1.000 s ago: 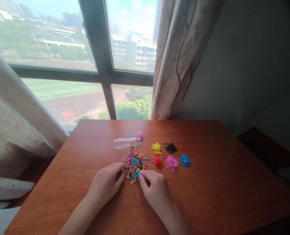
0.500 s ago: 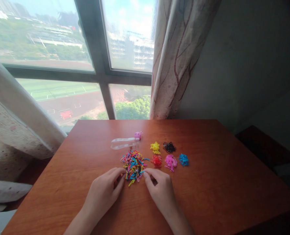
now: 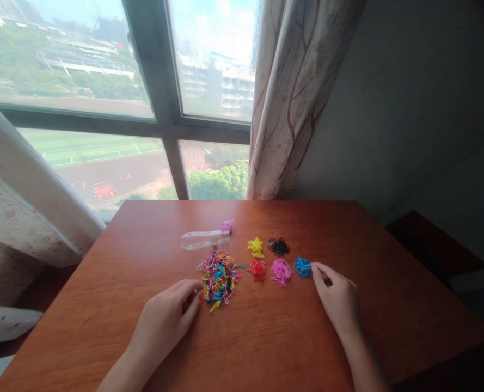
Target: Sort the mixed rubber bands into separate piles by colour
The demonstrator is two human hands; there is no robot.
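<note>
A mixed pile of small coloured rubber bands (image 3: 218, 280) lies on the wooden table. At the pile's left edge, my left hand (image 3: 164, 316) is closed in a pinch, with a bit of red band showing at the thumb and fingertip. My right hand (image 3: 340, 299) is over at the blue rubber bands (image 3: 302, 267), thumb and forefinger pinched on a blue band at that heap's right edge. Left of the blue heap are pink rubber bands (image 3: 281, 271) and red rubber bands (image 3: 258, 270). Behind them lie yellow rubber bands (image 3: 255, 247) and black rubber bands (image 3: 279, 246).
A clear plastic container (image 3: 204, 240) with a pink top (image 3: 227, 227) lies on its side behind the mixed pile. The brown table (image 3: 242, 348) reaches back to a window (image 3: 172, 130) flanked by curtains (image 3: 290, 98). A dark wall stands to the right.
My right hand has moved right, from the mixed pile to the blue heap, carrying a blue band. My left hand stays beside the mixed pile. The view has shifted slightly.
</note>
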